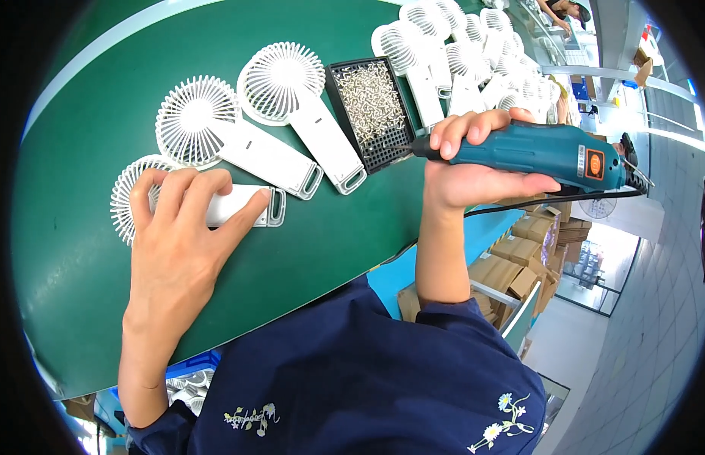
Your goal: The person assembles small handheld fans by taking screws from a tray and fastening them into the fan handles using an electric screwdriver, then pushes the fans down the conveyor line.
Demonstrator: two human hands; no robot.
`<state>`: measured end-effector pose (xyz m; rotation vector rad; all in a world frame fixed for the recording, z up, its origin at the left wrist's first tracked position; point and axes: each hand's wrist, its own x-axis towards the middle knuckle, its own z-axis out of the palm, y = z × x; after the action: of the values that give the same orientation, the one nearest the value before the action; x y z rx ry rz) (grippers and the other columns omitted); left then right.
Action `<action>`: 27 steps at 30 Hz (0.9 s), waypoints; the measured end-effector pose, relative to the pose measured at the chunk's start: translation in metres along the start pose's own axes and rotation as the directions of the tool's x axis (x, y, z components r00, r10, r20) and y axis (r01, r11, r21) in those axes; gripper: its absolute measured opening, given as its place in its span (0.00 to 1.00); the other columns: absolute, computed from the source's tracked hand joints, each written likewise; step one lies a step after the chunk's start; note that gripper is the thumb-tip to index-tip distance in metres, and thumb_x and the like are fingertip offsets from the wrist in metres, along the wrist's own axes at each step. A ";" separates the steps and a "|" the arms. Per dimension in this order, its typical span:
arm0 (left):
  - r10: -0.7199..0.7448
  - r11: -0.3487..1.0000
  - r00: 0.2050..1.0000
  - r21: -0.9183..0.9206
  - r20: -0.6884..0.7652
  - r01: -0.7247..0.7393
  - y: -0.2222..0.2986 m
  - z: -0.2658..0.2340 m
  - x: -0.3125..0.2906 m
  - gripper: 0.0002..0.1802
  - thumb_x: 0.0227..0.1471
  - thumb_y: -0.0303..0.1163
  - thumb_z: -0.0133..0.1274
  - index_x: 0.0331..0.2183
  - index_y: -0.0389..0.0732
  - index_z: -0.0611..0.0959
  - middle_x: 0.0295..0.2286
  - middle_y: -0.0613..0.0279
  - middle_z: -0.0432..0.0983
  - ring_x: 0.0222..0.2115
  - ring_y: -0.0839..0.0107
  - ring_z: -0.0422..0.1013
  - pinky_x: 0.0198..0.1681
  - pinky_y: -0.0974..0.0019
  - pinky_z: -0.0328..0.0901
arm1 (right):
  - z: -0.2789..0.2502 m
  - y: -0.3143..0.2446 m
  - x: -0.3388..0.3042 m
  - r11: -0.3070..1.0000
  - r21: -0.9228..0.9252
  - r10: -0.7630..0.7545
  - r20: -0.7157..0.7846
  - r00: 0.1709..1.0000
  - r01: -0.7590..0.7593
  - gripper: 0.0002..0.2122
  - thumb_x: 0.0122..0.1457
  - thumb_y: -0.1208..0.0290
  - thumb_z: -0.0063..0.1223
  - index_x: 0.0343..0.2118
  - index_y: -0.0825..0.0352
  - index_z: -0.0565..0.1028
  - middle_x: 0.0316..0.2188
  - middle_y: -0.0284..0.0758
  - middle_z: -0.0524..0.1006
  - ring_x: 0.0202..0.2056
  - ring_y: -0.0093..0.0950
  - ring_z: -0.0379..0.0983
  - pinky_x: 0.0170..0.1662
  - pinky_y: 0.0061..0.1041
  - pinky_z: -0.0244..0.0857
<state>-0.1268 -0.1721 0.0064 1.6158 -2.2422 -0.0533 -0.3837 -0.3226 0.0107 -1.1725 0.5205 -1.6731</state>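
Handheld fans (273,158), white, on a green table (330,254): a pile (465,61) crowds its far right end; three more lie in a row toward the near edge. The left hand (180,235) curls half closed over the nearest fan (235,202), thumb against its handle. The right hand (470,182) wraps a teal electric screwdriver (512,148), its bit at the near corner of a black tray (387,154) holding loose screws (371,98). No fan is under the bit; which already carry screws cannot be told.

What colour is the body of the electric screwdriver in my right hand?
The electric screwdriver has a dark teal body, best seen in the head view.
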 end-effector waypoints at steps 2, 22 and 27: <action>-0.001 1.000 1.000 0.007 0.000 0.001 0.000 -0.001 -0.001 0.20 0.44 0.28 0.52 0.42 0.53 0.84 0.37 0.65 0.69 0.42 0.66 0.68 0.55 0.50 0.55 | 0.006 0.001 -0.002 0.999 -0.036 -0.024 -0.031 0.999 0.023 0.45 0.47 0.17 0.25 0.48 0.58 0.68 0.18 0.31 0.66 0.10 0.25 0.59 0.12 0.26 0.57; -0.044 0.812 0.958 -0.569 -0.284 -0.131 0.016 0.026 -0.010 0.13 0.34 0.25 0.67 0.28 0.38 0.82 0.24 0.66 0.70 0.25 0.68 0.68 0.31 0.64 0.60 | 0.092 -0.032 -0.056 0.915 0.265 0.185 0.395 0.900 -0.304 0.34 0.62 0.37 0.41 0.57 0.64 0.61 0.29 0.31 0.70 0.17 0.24 0.65 0.18 0.28 0.64; -0.122 0.729 0.957 -0.678 -0.265 -0.094 0.018 0.022 -0.014 0.11 0.36 0.24 0.67 0.27 0.37 0.83 0.23 0.65 0.71 0.21 0.68 0.67 0.23 0.65 0.58 | 0.090 -0.033 -0.052 0.873 0.380 0.170 0.348 0.922 -0.305 0.32 0.63 0.39 0.39 0.55 0.66 0.62 0.27 0.31 0.69 0.16 0.22 0.65 0.17 0.26 0.64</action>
<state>-0.1460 -0.1575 -0.0134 1.1290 -1.6743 -0.5500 -0.3173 -0.2467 0.0522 -0.9670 0.0852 -1.2725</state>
